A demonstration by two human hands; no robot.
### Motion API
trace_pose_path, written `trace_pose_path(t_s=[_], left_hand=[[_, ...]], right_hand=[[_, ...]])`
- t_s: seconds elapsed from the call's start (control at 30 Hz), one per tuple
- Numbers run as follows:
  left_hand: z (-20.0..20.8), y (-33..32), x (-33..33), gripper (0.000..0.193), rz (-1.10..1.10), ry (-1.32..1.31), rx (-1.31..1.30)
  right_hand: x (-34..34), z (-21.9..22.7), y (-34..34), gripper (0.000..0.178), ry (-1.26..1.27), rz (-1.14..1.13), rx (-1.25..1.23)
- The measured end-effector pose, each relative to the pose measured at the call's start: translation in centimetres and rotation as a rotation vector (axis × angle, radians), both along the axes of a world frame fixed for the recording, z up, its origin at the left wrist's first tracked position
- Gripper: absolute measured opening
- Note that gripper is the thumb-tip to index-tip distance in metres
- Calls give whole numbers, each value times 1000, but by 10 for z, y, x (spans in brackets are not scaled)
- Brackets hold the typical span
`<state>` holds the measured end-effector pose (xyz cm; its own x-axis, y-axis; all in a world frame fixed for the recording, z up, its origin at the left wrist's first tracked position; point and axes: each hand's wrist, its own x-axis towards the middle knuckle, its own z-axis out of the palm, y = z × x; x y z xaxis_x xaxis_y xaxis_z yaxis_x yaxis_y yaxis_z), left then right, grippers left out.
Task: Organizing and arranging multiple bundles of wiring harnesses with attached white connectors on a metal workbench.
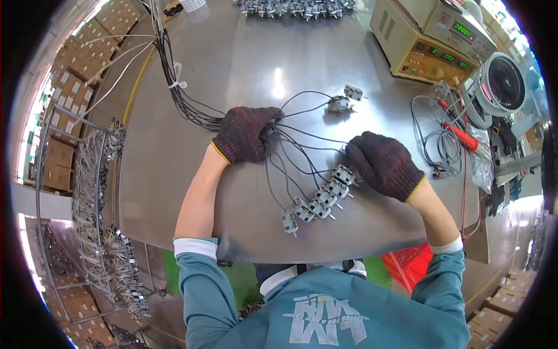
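My left hand [245, 134], in a dark knitted glove, is closed around a bundle of thin dark cables [195, 110]. The cables fan out to the right from its fingers. Several small grey connectors [321, 203] on their ends lie in a slanting row on the metal table, close below my right hand. My right hand [385, 164], gloved too, has curled fingers at the end of one cable [317, 146]; whatever sits on that end is hidden by the glove. Beyond the hands, two more connectors [340, 104] rest on the table.
A pile of similar connectors [293, 8] lies at the table's far edge. At the back right stand bench instruments [430, 49] with lit displays, a small fan [504, 81] and red-handled test leads [462, 136]. To the left, a rack [96, 198] hangs full of cables; a white tie [178, 77] binds the bundle.
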<state>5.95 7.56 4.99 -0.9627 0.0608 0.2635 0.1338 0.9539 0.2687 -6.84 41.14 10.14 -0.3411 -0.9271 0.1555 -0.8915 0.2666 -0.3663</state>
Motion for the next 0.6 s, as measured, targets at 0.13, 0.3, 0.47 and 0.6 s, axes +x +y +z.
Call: trace_pose_path(t_s=[0.13,0.3,0.47,0.6], left_hand=[[3,3,-7,51,-33,-68,-41],[2,2,-1,51,-8,-43,14],[-1,7,-6,45,-28,90,57],[2,8,-7,42,-13,60,14]], right_hand=[[-24,28,11,27,-253,-128,16],[-82,10,-9,45,264,-146,-266],[-123,-36,-11,45,-472,-128,-126],[-112,-19,-27,36,-399,-99,-184]])
